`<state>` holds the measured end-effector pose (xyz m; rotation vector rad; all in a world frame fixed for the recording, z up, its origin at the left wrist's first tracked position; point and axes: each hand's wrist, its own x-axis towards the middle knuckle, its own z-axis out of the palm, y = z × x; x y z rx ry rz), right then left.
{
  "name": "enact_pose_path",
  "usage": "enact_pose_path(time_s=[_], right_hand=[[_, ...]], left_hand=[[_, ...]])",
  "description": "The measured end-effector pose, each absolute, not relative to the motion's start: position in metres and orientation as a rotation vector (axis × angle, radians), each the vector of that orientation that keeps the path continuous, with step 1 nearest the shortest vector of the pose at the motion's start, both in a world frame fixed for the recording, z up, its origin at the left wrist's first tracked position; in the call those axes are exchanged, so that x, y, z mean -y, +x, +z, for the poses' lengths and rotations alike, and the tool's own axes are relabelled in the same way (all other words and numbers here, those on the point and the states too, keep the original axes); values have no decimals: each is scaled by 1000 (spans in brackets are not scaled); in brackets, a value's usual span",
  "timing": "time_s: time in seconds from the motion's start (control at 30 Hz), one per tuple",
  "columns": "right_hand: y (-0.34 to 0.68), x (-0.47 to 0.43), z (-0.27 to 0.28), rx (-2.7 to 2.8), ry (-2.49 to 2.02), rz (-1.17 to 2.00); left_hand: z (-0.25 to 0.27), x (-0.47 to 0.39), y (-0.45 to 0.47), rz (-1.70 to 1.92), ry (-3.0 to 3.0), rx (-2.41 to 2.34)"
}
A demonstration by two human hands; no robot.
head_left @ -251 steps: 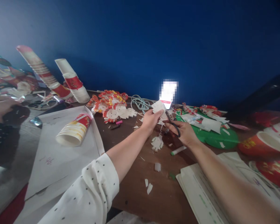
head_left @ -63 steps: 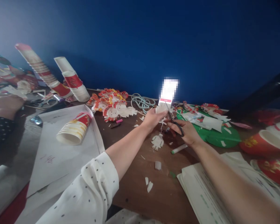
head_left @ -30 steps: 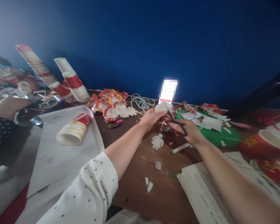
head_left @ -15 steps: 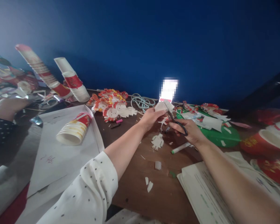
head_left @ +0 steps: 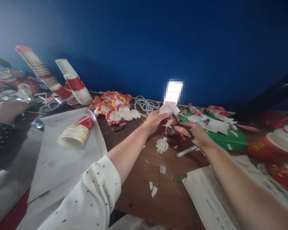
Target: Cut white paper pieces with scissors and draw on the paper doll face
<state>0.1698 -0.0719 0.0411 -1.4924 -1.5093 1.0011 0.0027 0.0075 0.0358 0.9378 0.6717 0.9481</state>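
Note:
My left hand [head_left: 156, 120] pinches a small piece of white paper [head_left: 165, 109] above the table, near its far side. Black-handled scissors [head_left: 188, 133] are in my right hand [head_left: 196, 134], their blades reaching up to the paper's right part. Just below my hands lies a white paper cut-out [head_left: 161, 145] shaped like a little figure. A white marker with a green end [head_left: 186, 151] rests under my right wrist. Small paper scraps [head_left: 154, 191] are scattered nearer to me.
Stacked paper cups [head_left: 76, 132] lie on a white box lid [head_left: 52, 150] at left. Red-and-white paper crafts [head_left: 115, 107] and a light-blue cord [head_left: 145, 105] are at the back. A green sheet [head_left: 232, 139] and red cups [head_left: 273, 147] stand right. Another person's hand [head_left: 11, 111] is far left.
The scissors and the white paper have shifted only very slightly. Both my hands keep their grips, and the things on the table stay where they were.

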Motion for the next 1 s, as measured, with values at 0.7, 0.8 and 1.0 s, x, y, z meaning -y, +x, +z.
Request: enact_pose_path(time_s=[0.7,0.8,1.0], right_hand=[[169,72,42,1549,-1517,924],[167,71,43,1536,-1531,916],[167,71,41,1583,-1526,901]], left_hand=[[38,-2,3,925,917,-643],[36,-2,5,936,886,-635],[28,-4,10,963,776,-601]])
